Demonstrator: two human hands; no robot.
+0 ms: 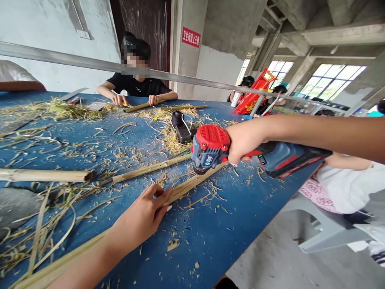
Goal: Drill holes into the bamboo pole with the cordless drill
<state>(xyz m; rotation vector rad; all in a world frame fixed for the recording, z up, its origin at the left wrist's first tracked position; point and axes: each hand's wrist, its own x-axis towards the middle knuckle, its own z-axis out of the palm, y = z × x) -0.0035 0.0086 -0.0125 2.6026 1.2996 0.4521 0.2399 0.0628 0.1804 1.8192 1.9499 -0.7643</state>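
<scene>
My right hand (pixel 243 140) is wrapped round the grip of a red and blue cordless power tool (pixel 210 149). The tool's head rests on a long pale bamboo stick (pixel 192 182) lying across the blue table (pixel 228 224). My left hand (pixel 144 214) presses on that same stick nearer to me, fingers curled over it. A second, thinner bamboo stick (pixel 150 168) lies just beyond, parallel to the first.
Bamboo shavings and strips litter the table. A thick bamboo piece (pixel 45 175) lies at the left. A black charger with a white cord (pixel 182 130) sits behind the tool. Across the table a person in black (pixel 136 82) holds a stick. A metal rail (pixel 180 78) crosses overhead.
</scene>
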